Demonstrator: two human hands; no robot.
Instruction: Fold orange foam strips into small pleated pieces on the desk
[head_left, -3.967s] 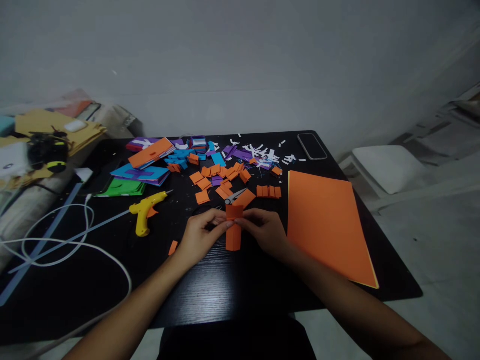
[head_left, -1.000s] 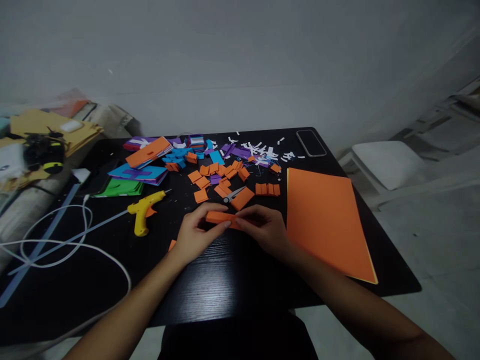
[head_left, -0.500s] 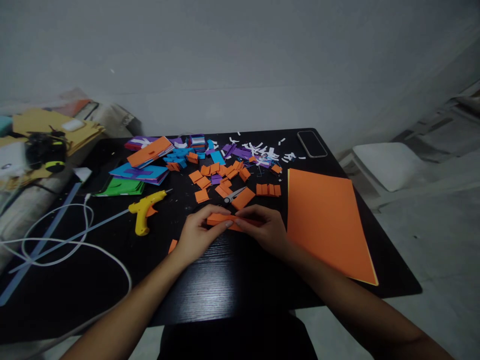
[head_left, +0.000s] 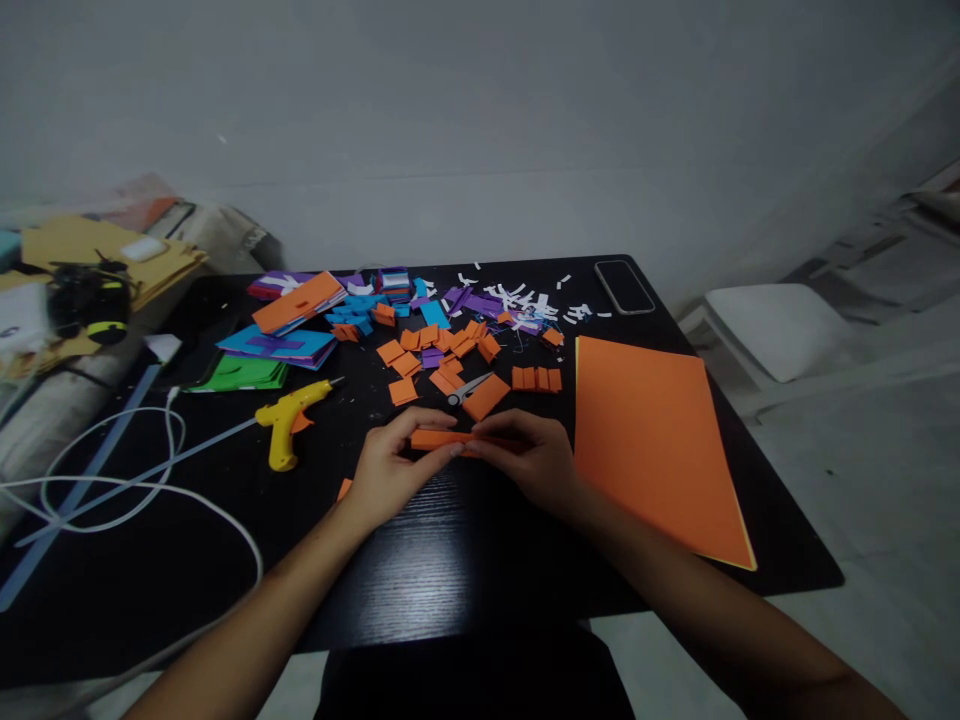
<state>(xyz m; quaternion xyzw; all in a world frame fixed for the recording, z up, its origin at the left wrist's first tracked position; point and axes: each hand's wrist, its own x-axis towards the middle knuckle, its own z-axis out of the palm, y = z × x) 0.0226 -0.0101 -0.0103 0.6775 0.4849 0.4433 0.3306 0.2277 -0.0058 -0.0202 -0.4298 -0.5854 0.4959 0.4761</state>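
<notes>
Pressing unevenly could, I'd judge, skew the fold in this orange paper strip (head_left: 436, 438), and a slack thumb might let it spring open. Left to right along the desk (head_left: 525, 560), the yellow glue gun (head_left: 283, 430) lies apart from my left hand (head_left: 390, 465), which pinches the strip's left part; the strip runs crosswise between both hands, and my right hand (head_left: 536, 460) pinches its other end, near the orange sheets (head_left: 660, 450)

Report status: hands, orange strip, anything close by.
Left hand and right hand: both pinching the orange strip. Strip runs side to side. Scissors just beyond, by an orange piece.
</notes>
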